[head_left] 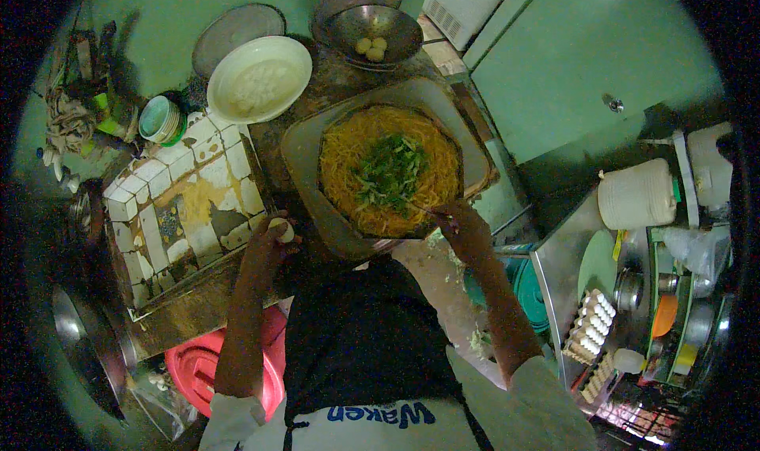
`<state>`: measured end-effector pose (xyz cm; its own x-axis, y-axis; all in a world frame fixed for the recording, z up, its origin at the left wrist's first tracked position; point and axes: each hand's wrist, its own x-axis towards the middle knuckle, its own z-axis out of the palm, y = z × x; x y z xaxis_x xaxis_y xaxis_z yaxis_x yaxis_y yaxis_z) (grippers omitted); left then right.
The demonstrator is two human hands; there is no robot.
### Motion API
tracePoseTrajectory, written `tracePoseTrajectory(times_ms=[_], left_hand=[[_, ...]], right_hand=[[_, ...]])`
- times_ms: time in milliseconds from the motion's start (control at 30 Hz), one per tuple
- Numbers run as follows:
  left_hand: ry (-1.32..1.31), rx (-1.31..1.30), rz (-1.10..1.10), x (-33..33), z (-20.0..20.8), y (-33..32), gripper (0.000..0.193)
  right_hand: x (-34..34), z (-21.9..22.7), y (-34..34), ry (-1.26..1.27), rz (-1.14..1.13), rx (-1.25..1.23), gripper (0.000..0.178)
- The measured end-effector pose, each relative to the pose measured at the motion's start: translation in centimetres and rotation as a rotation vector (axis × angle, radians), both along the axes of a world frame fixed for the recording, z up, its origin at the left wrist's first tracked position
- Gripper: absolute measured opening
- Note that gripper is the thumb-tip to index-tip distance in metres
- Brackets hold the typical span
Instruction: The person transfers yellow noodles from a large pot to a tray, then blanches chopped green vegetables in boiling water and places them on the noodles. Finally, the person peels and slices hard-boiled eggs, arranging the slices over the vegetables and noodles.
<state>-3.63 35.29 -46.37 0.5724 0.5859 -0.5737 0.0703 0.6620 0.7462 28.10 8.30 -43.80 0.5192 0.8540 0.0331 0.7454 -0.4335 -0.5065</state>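
Observation:
A large square metal pan (305, 154) sits before me, filled with yellow-orange noodle-like shreds (348, 146). Chopped green leaves (392, 170) are heaped in the middle of it. My right hand (461, 228) is closed at the pan's near right edge around the end of a thin utensil (423, 209), whose far end runs into the shreds by the greens. Left of the pan, my left hand (277, 235) is closed around a small, pale, round thing (283, 229); its exact kind is unclear.
A white basin (260, 79) with pale residue stands behind on the left. Beyond the pan, a dark wok (396, 25) holds 3 yellowish balls (370, 49). A broken-tiled sink (190, 221) lies left, with stacked bowls (161, 120) behind it. Egg trays (590, 326) stand right, below a red tub (190, 364) opposite.

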Motion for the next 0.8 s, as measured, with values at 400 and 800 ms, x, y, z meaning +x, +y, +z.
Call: tracePoseTrajectory(times_ms=[400,800], left_hand=[[-0.176,-0.033,-0.071,2.2,2.5,-0.5,0.028],[0.201,0.642,-0.115,11.0,3.0,-1.6,0.019]], right_hand=[[-0.1,-0.7,1.9,0.037,0.033,0.039,0.02],[15.3,-2.1,15.1,-0.093,0.5,0.208,0.022]])
